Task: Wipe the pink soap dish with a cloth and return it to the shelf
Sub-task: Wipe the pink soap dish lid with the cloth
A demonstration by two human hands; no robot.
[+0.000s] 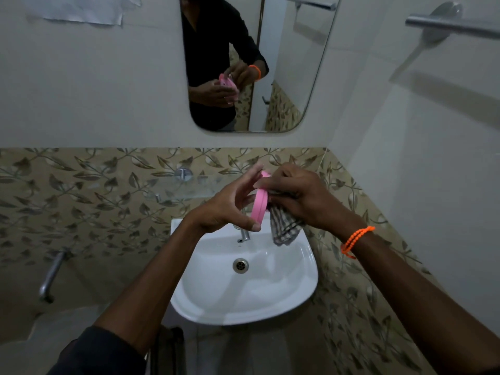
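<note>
Nearest, two forearms reach over the white basin [303, 269], the right wrist wearing an orange bracelet [356, 239]. The left hand [230, 207] holds the pink soap dish [259, 205] on edge between thumb and fingers, above the tap. The right hand [303, 198] grips a checked cloth [284, 226] pressed to the dish's far face. Best to turn the dish steadily so the cloth reaches every rim. The glass shelf [173, 189] waits behind.

Dish [259, 205] betw. hands, L hand [230, 209] left, R hand [300, 197] w/ cloth [284, 227] right; above sink [244, 280]; shelf [186, 189] prob. behind; mirror [251, 63] above.
</note>
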